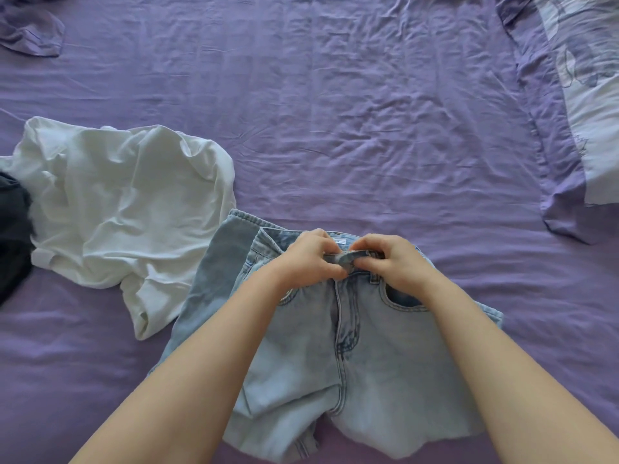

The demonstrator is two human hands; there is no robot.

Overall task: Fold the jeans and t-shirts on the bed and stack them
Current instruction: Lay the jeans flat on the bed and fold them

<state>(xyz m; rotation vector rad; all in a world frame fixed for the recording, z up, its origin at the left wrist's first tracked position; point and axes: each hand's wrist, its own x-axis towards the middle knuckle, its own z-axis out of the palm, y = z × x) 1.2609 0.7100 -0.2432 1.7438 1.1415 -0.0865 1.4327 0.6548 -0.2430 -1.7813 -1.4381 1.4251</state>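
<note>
Light blue jeans [375, 363] lie front side up on the purple bed sheet [335, 128], waistband away from me. My left hand [310, 259] and my right hand [390, 259] meet at the middle of the waistband, each pinching the denim at the button closure. One leg is folded back and shows beside the waist on the left. A crumpled white t-shirt [127, 209] lies left of the jeans, its lower edge touching them. A dark garment [13, 229] sits at the left edge, partly under the t-shirt and cut off by the frame.
A purple patterned pillow [582, 105] lies along the right side. A bunched purple cloth [30, 28] sits in the far left corner. Wrinkled bare sheet stretches beyond the jeans.
</note>
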